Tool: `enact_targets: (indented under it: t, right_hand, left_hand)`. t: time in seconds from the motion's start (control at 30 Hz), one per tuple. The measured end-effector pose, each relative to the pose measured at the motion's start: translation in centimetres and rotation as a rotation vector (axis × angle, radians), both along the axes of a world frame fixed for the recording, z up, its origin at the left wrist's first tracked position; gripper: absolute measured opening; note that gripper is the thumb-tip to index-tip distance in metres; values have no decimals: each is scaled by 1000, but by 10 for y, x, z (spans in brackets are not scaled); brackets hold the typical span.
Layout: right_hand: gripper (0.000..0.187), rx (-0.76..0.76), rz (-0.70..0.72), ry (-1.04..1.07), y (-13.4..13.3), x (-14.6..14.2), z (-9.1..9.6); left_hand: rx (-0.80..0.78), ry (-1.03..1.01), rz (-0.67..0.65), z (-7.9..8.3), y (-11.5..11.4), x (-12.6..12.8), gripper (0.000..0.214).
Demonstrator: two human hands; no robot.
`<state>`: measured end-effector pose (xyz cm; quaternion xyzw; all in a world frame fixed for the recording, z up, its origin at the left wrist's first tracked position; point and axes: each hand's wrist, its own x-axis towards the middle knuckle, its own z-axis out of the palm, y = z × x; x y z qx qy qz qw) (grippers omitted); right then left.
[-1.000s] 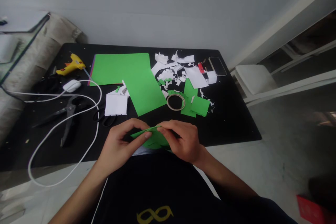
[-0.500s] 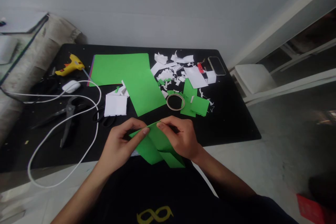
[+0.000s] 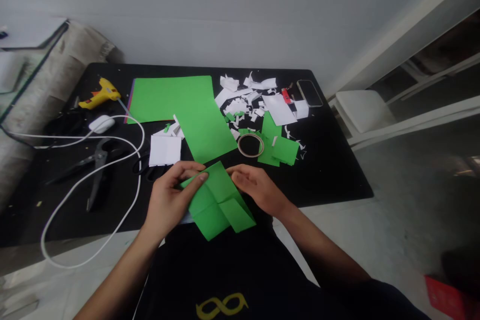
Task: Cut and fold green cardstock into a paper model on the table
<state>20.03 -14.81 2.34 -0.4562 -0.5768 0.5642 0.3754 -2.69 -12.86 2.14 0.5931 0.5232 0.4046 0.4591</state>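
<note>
A folded, creased piece of green paper is held over the table's front edge, close to my dark shirt. Crossing creases run over it, and a flap stands partly raised at its lower right. My left hand pinches the upper left edge, thumb on top and fingers behind. At the right edge, my right hand has its fingers curled against the paper; its fingertips are partly hidden behind it. Just beyond lies a large green sheet. A roll of tape rests to the right of that sheet.
On the black table are white paper scraps, green pieces, a folded white square and a phone. Leftward lie a yellow glue gun, scissors and a looping white cable.
The green paper has opened flatter and turned, showing more of its creased face. My right hand has shifted from the top edge to the right edge, its thumb off the front.
</note>
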Motion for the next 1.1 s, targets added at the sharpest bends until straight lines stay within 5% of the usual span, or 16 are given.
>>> enact_targets:
  t: [0.13, 0.27, 0.4, 0.7, 0.93, 1.1]
  right_hand:
    - [65, -175, 5, 60, -10, 6, -5]
    - [32, -74, -108, -1, -6, 9, -17]
    - [16, 13, -25, -91, 7, 14, -22]
    - [23, 80, 125, -239, 28, 9, -28]
    - [27, 353, 53, -557, 17, 0, -47]
    - [23, 407, 14, -619, 11, -2, -56]
  left_hand:
    - [46, 24, 72, -10, 1, -2, 20]
    - [19, -16, 47, -19, -5, -8, 25]
    - [-1, 80, -113, -24, -10, -17, 40]
    - [230, 291, -353, -39, 6, -6, 17]
    - [384, 370, -350, -53, 7, 0, 22]
    - [445, 417, -328, -60, 4, 1, 22]
